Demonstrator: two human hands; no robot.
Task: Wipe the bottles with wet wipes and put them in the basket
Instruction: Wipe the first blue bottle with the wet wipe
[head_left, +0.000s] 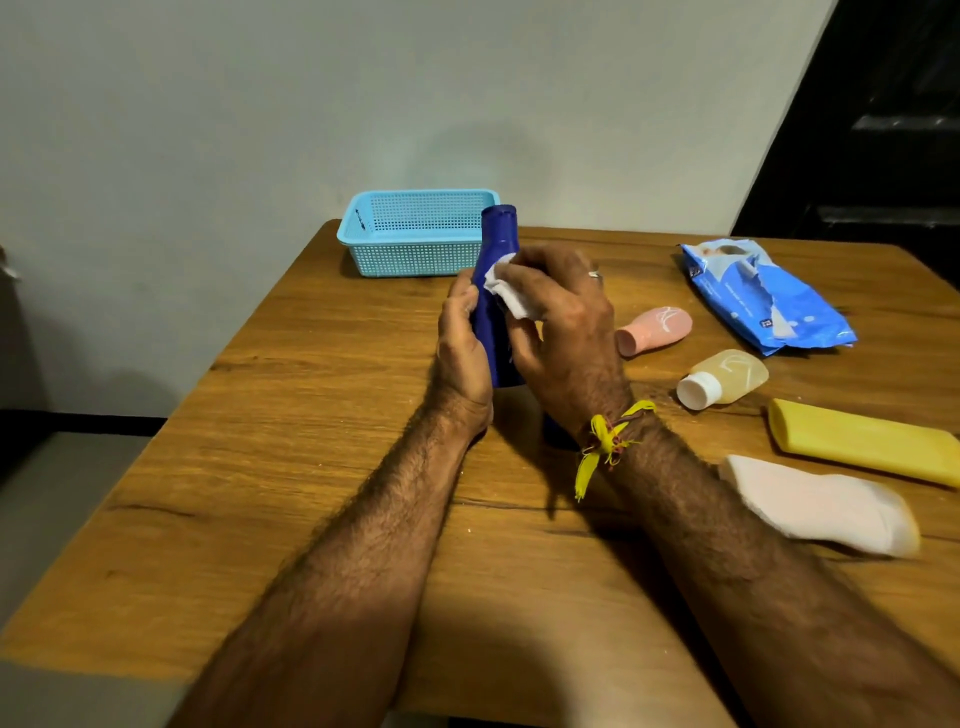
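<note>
The wiping step was in hand: the left hand (462, 343) gripped the blue bottle (496, 291), held above the worktop (311, 415) before the basket (415, 231), while the right hand (561, 322) pinched a wipe (506, 293) against its side. Next, I judged, the bottle needed turning to reach its other faces, then a reach forward into the basket, which looked empty. The wipe pack (763, 296) lay torn open at right, near four bottles still unwiped on the worktop.
</note>
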